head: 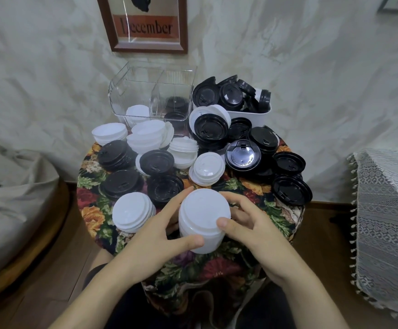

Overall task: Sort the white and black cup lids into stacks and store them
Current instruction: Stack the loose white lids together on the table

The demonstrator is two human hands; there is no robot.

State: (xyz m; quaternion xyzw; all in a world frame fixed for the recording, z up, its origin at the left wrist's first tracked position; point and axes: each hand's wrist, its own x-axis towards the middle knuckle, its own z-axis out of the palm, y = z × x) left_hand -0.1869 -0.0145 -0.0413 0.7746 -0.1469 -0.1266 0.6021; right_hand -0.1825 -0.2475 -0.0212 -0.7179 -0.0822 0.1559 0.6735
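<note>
Tall white lid stack (203,220) between both grips, left hand (160,236) and right hand (250,224) grasping it (thumbs in front).

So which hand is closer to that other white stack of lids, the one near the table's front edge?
Left. The left hand lies directly beside the free white lid stack, nearly touching, while the right hand sits beyond the held white lid stack.

Round table (285,217), near edge: lid stack (203,222) held between left hand (155,236) and right hand (252,231). Second stack (132,212) just left of it. Loose lids and stacks (160,162) behind. Divided bin (151,96) at back left holds a few lids; tub (250,112) beside it at right, heaped.
</note>
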